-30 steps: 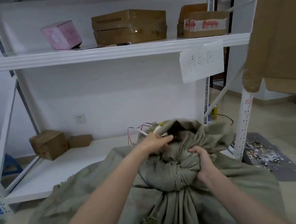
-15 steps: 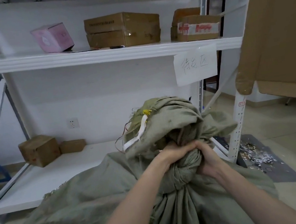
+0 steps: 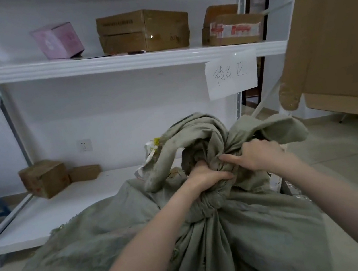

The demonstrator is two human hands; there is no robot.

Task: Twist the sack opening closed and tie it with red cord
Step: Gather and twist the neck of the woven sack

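White wall fills the back, and a big white rack [image 3: 115, 62] stands in front of it. Next we see the sack [image 3: 111, 244]. It is grey-green and very big. It sits in front of the rack, low in the middle of our view, and spreads out wide. Its top is bunched and twisted into a tight neck [image 3: 208, 208], and loose cloth flops over above that. A large brown card sheet [image 3: 332, 29] is at the right.

Two bare arms reach in from below. The left hand [image 3: 206, 178] is clamped round the top of the neck, with its fingers dug into the cloth. The right hand [image 3: 259, 157] is just beside it, on the right, and it grabs a fold of the loose cloth. One of its fingers lies straight and points at the left hand.

On the top shelf we see a flat brown box [image 3: 143, 32]. A taped box [image 3: 232, 29] sits to its right, and a pink box [image 3: 57, 41], tipped a bit, sits to its left. A paper sign [image 3: 231, 74] with writing hangs from the shelf edge. A small box [image 3: 44, 177] sits on the low shelf at the left. A socket [image 3: 84, 145] is on the wall. A white strip [image 3: 150, 156] with a yellow bit pokes out of the loose cloth.
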